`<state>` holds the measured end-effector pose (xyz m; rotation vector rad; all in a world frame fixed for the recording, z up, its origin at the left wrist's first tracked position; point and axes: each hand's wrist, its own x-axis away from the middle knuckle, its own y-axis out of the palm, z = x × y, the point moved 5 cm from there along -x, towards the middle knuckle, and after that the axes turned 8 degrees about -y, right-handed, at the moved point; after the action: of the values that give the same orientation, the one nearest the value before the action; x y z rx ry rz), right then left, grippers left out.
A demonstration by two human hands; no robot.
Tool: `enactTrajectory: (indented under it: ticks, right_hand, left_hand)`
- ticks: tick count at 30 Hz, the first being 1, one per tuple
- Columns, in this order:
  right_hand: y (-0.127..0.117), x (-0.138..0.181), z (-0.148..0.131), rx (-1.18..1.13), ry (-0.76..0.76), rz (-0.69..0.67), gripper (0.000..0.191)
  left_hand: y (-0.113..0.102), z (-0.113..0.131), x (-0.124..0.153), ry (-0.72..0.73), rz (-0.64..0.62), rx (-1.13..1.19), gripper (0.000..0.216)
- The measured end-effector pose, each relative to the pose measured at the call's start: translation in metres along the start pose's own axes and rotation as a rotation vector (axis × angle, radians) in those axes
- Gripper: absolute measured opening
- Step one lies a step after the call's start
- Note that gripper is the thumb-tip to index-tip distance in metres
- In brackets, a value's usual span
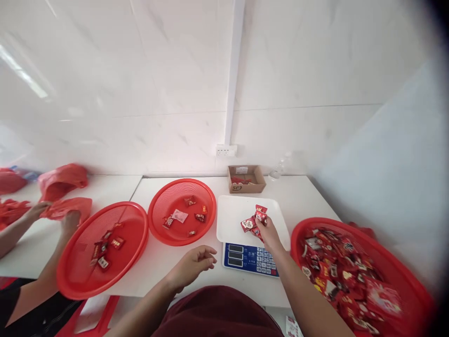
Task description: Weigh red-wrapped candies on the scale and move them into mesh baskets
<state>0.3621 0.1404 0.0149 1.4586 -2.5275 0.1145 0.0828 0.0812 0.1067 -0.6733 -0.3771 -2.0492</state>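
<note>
My right hand is over the white tray of a digital scale, its fingers closed on small red wrapped candies. Several of these packets bunch at its fingertips; whether some rest on the tray I cannot tell. My left hand hovers in front of the table, left of the scale, holding nothing, with its fingers loosely curled and apart. Beyond it stands a round red basket with a few candies and a pink packet inside. The scale's blue panel has keys and dark displays.
At right, a large red basket is heaped with candies. A cardboard box and a clear bottle stand near the wall. Another red basket is at left, beside a co-worker's hands holding a red plastic bag.
</note>
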Motion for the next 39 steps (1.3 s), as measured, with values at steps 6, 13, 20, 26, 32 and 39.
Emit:
enactTrajectory:
  ticks: [6, 13, 20, 26, 32, 39]
  right_hand:
    - [0.002, -0.009, 0.005, 0.209, -0.035, 0.002, 0.037]
    - [-0.016, -0.003, 0.003, 0.397, 0.024, -0.315, 0.047]
    - [-0.006, 0.009, -0.007, 0.526, 0.088, -0.395, 0.032]
    - [-0.025, -0.003, -0.013, 0.622, 0.09, -0.213, 0.033]
    - [-0.03, -0.012, -0.004, 0.82, 0.169, -0.266, 0.045]
    - [-0.027, -0.01, -0.017, 1.156, -0.195, -0.242, 0.045]
  left_hand:
    - [-0.019, -0.022, 0.007, -0.01, 0.067, 0.082, 0.04]
    - [-0.021, -0.029, 0.007, 0.006, 0.064, 0.084, 0.038]
    - [-0.017, -0.02, 0.006, 0.007, 0.043, 0.084, 0.037]
    - [-0.02, -0.029, 0.005, 0.012, 0.051, 0.089, 0.037]
    - [-0.021, -0.029, 0.005, 0.002, 0.041, 0.07, 0.039]
    - [-0.022, -0.029, 0.006, 0.004, 0.042, 0.073, 0.039]
